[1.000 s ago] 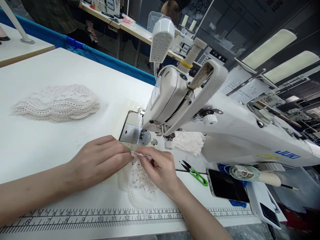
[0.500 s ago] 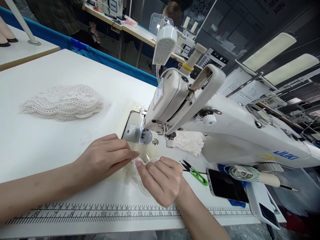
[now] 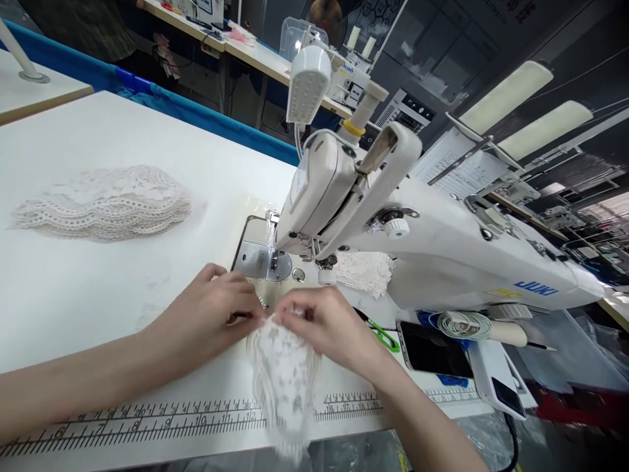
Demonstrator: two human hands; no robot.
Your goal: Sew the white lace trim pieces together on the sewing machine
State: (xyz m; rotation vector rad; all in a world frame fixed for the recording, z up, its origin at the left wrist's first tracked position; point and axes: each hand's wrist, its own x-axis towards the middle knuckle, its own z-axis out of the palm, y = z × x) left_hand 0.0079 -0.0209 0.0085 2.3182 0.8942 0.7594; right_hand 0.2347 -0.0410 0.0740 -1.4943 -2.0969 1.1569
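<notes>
A piece of white lace (image 3: 285, 380) hangs from my fingers, its lower end drooping over the table's front edge and blurred by motion. My left hand (image 3: 221, 301) pinches its upper left corner, thumb against fingertips. Close beside it, my right hand (image 3: 322, 321) pinches the top edge from the right. Just beyond both hands is the sewing machine (image 3: 314, 196), with its metal needle plate (image 3: 260, 261) and presser foot bare of lace. More lace (image 3: 366, 272) lies under the machine's arm. At the left rests a stack of white lace pieces (image 3: 105, 203).
Right of my right hand lie green-handled thread snips (image 3: 383, 335), partly hidden, and a black phone (image 3: 435, 351). A white device (image 3: 496, 380) and a coil of pale cord (image 3: 466, 326) are farther right. A printed ruler (image 3: 196, 419) runs along the front edge.
Both hands have lifted the lace and turned it, so it now hangs down toward me over the ruler. My right hand has rolled from knuckles-up to a fingertip pinch. The view shifted slightly.
</notes>
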